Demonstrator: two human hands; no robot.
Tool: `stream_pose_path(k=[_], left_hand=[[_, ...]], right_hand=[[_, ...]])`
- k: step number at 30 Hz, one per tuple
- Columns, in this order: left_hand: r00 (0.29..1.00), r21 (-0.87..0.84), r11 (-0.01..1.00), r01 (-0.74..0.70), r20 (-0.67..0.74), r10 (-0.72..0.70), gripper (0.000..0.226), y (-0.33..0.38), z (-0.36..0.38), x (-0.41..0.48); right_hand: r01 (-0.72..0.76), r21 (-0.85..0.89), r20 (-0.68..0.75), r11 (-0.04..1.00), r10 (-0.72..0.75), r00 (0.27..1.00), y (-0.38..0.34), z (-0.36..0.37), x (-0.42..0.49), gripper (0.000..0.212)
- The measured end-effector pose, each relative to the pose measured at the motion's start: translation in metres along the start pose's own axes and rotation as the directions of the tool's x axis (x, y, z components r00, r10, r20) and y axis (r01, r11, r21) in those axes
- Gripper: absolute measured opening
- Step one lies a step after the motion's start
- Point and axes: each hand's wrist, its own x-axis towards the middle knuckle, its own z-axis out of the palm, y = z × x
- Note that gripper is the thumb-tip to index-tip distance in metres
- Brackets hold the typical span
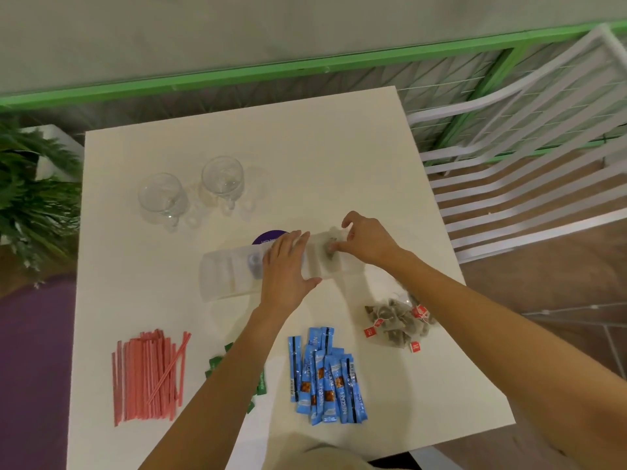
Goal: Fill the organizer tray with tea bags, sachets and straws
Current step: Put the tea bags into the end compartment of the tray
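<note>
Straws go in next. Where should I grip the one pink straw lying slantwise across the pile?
Pinch the slanted straw at its far end, coming from above on the right side. That end pokes out beyond the straw pile over bare table, so fingers can likely close on it alone; the rest crosses other straws.

I see a long translucent plastic organizer tray [220, 276] lying crosswise on the white table [237, 147], with one grey tea bag [330, 245] at its right-hand compartment. Nearer me lie a heap of red-tagged tea bags [397, 318], fanned blue stick sachets [325, 378], partly hidden green sachets [261, 381] and a loose bundle of pink straws [149, 374].
</note>
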Motion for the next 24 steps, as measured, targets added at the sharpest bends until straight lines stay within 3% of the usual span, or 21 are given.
stream_pose_path(k=[3,6,9,12,15,18,21,24], left_hand=[[0.999,0.004,0.999,-0.046,0.021,0.046,0.088,0.004,0.000,-0.006],[0.992,-0.027,0.994,-0.110,-0.071,0.108,0.075,0.012,-0.002,-0.019],[0.952,-0.042,0.971,-0.234,-0.212,0.221,0.054,0.032,0.001,-0.038],[0.951,-0.152,0.950,-0.273,-0.190,0.243,0.034,0.055,0.012,-0.055],[0.995,-0.372,0.924,-0.091,0.010,0.103,0.021,0.078,0.026,-0.069],[0.979,-0.402,0.903,0.154,0.185,-0.084,0.015,0.099,0.047,-0.076],[0.937,-0.457,0.823,0.337,0.250,-0.245,0.015,0.115,0.064,-0.079],[0.913,-0.462,0.788,0.406,0.240,-0.330,0.012,0.122,0.074,-0.076]], right_hand=[[0.047,0.111,-0.077,0.993,-0.039,0.996,0.016,-0.017,-0.021,0.043],[0.067,0.196,-0.122,0.978,-0.044,0.992,0.038,-0.032,-0.048,0.032],[0.064,0.243,-0.102,0.968,-0.041,0.994,0.064,-0.040,-0.076,0.016],[0.059,0.246,-0.016,0.967,-0.057,0.998,0.084,-0.035,-0.100,0.007],[0.047,0.222,0.038,0.974,-0.057,0.998,0.098,-0.023,-0.117,0.008],[0.029,0.196,0.080,0.980,-0.045,0.996,0.108,-0.010,-0.128,0.007],[0.041,0.160,0.095,0.986,-0.056,0.994,0.110,-0.003,-0.127,0.010],[0.080,0.080,0.124,0.994,-0.089,0.988,0.108,0.004,-0.119,0.029]])
